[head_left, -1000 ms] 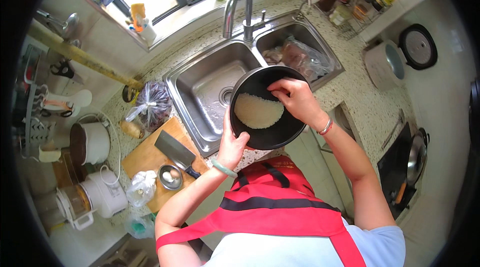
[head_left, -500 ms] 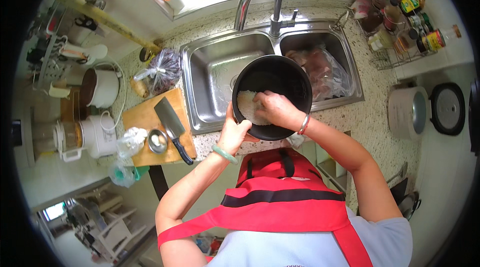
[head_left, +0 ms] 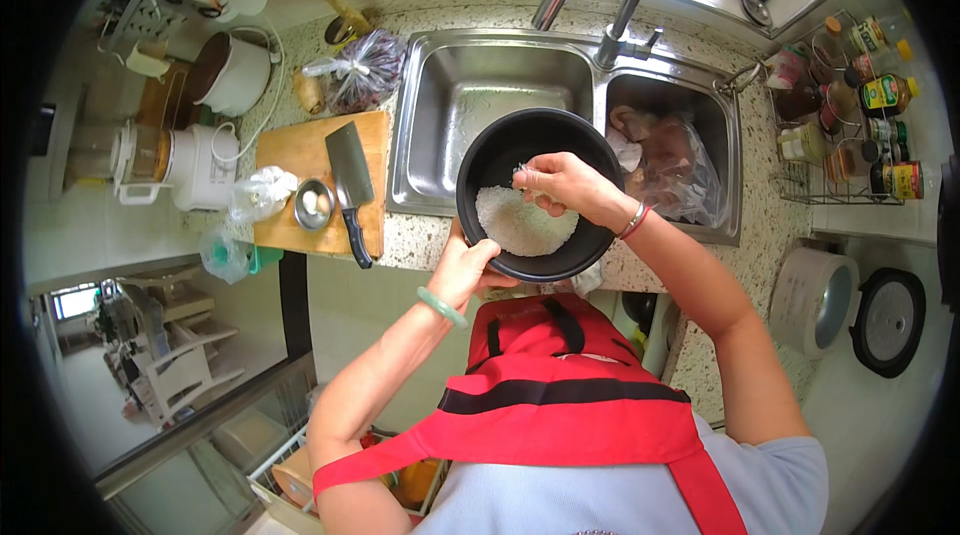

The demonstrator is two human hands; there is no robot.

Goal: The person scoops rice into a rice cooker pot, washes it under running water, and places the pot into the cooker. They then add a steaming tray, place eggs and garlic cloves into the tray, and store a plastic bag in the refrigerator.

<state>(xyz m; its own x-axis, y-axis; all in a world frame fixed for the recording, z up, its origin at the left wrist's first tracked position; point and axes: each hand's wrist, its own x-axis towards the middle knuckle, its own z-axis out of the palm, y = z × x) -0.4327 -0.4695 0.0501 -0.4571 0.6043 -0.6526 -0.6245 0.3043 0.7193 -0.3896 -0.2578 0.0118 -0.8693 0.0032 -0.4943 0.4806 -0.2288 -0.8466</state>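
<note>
My left hand grips the near left wall of a round black pot, thumb at the rim and fingers underneath. The pot is tilted in front of me, over the front edge of the sink. White rice lies heaped in its lower part. Above the rice, inside the mouth of the pot, my right hand is closed in a pinch, with a few white grains showing at its fingertips.
A double sink lies beyond, with a chrome faucet and bagged raw meat in its right basin. To the left, a cutting board bears a cleaver and a small metal bowl. Bottles stand on the right rack.
My right hand has lifted from the rice toward the pot's upper part, uncovering the heap. The pot now tilts more toward me. The view has shifted, so the surroundings appear moved.
</note>
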